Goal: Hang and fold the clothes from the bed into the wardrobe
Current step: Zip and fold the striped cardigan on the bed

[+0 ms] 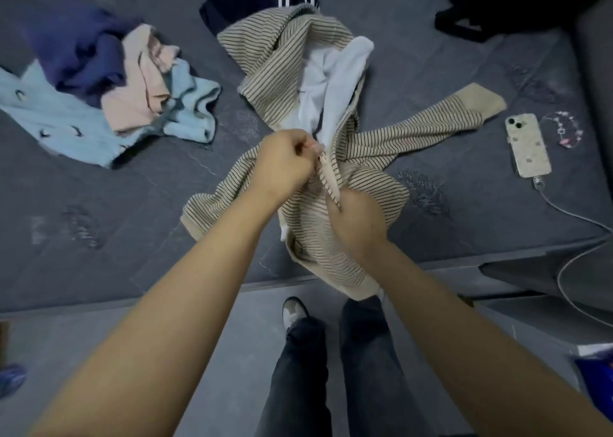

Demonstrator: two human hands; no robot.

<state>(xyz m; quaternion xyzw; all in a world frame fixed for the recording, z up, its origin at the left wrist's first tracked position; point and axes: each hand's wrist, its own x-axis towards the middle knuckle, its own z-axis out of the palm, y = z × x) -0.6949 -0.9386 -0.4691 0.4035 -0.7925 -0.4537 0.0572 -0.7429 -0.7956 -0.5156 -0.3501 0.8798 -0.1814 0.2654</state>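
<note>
My left hand (285,164) and right hand (356,217) both pinch the front edge of the striped hoodie (371,157), which lies mid-frame on the bed (99,211); I judge this grip is for straightening it before hanging.

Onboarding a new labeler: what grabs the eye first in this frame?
Dead centre, the left hand and right hand grip the front edge of a striped hoodie with a white lining, spread on the grey bed. Upper left lies a heap of clothes in light blue, pink and purple. At right, a phone lies on the bed, plugged into a white cable.
</note>
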